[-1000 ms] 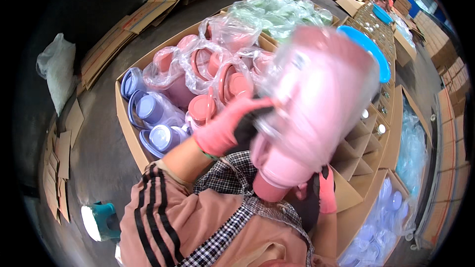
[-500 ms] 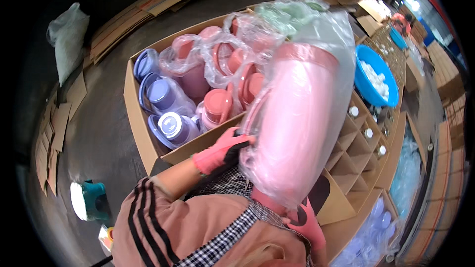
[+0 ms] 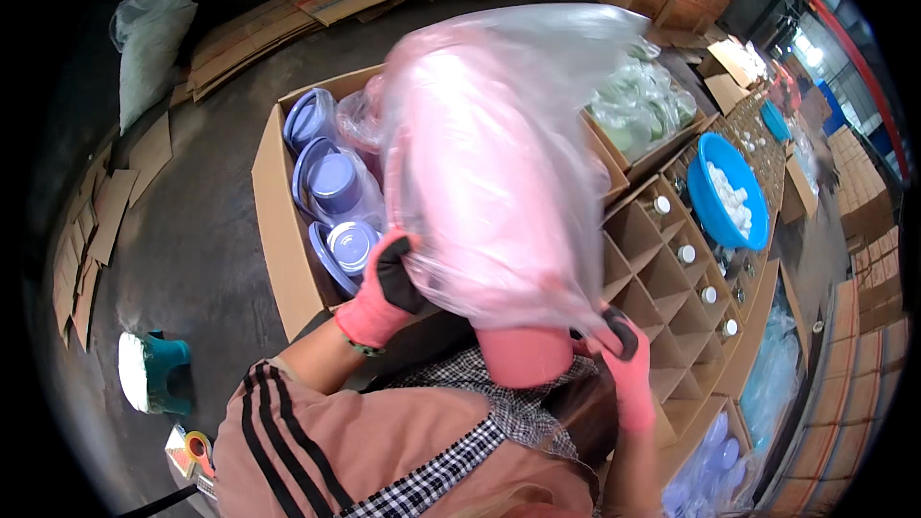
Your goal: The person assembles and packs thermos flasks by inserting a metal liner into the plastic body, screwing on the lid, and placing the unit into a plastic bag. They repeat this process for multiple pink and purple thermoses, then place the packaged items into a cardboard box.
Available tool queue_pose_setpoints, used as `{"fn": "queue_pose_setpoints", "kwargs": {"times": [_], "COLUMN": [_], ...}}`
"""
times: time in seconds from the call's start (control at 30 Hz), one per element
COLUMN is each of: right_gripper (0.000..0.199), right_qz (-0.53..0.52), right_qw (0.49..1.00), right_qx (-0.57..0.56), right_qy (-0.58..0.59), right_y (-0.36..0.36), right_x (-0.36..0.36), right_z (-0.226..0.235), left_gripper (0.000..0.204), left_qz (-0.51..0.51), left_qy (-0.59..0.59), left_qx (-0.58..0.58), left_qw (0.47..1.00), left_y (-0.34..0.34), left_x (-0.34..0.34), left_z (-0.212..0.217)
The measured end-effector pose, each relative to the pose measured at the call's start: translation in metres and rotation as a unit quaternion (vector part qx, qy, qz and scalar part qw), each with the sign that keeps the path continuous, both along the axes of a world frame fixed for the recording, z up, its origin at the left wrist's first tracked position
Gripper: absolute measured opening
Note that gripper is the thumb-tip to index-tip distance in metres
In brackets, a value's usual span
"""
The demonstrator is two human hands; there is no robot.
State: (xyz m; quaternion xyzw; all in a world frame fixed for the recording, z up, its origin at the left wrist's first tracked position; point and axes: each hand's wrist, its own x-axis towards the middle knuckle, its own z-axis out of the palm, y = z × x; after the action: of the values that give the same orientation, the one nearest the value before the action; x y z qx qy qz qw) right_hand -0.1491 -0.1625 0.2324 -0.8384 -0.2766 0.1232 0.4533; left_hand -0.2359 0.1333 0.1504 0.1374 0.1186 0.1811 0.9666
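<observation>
A large pink thermos jug (image 3: 470, 173) lies tilted in front of me inside a clear plastic bag (image 3: 566, 48). Its near end sticks out of the bag's mouth toward my body. My left hand (image 3: 384, 293), in a pink glove with dark fingertips, pinches the bag's edge at the jug's left side. On the other side my right hand (image 3: 624, 355), gloved alike, grips the bag's mouth by the near end. Beyond the jug stands a cardboard box (image 3: 275, 201) with purple jugs (image 3: 334, 182) in it; the bagged pink jug hides much of that box.
At right is a box with cardboard dividers (image 3: 662, 288) and several white-capped bottles. Past it stands a blue basin (image 3: 708, 201) of white caps. Bagged green items (image 3: 638, 105) fill a farther box. A teal stool (image 3: 163, 372) and tape roll (image 3: 199, 448) are at lower left.
The bagged pink jug has swung to the left and its near end now shows more below the bag. My right hand has come up and outward along the bag's mouth.
</observation>
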Motion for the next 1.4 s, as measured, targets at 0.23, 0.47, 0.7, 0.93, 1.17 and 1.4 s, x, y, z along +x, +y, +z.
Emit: {"fn": "queue_pose_setpoints", "kwargs": {"times": [0.23, 0.47, 0.7, 0.93, 1.17, 1.4], "right_gripper": [0.025, 0.036, 0.014, 0.018, 0.016, 0.048], "right_qz": [0.144, 0.129, 0.014, 0.014, 0.222, 0.205], "right_qw": [0.931, 0.949, 0.901, 0.879, 0.811, 0.939], "right_qx": [0.088, 0.01, 0.122, 0.241, 0.34, 0.276], "right_qy": [0.325, 0.287, 0.417, 0.412, 0.42, 0.004], "right_y": [0.113, 0.167, 0.26, 0.305, 0.315, 0.29], "right_x": [0.051, 0.067, 0.131, 0.095, 0.083, 0.12], "right_z": [0.058, 0.151, 0.099, 0.073, 0.106, 0.094], "left_gripper": [0.026, 0.048, 0.04, 0.088, 0.045, 0.026], "left_qz": [0.076, 0.002, -0.051, 0.12, 0.317, 0.251], "left_qy": [0.088, 0.046, 0.004, 0.18, 0.182, 0.022], "left_qx": [0.018, -0.003, -0.048, 0.672, 0.575, 0.351], "left_qw": [0.993, 0.999, 0.998, 0.708, 0.732, 0.902], "left_y": [0.043, 0.028, 0.03, -0.007, 0.048, 0.104], "left_x": [-0.012, 0.016, 0.054, 0.016, 0.019, 0.048], "left_z": [0.001, 0.019, 0.022, -0.003, 0.047, 0.121]}}
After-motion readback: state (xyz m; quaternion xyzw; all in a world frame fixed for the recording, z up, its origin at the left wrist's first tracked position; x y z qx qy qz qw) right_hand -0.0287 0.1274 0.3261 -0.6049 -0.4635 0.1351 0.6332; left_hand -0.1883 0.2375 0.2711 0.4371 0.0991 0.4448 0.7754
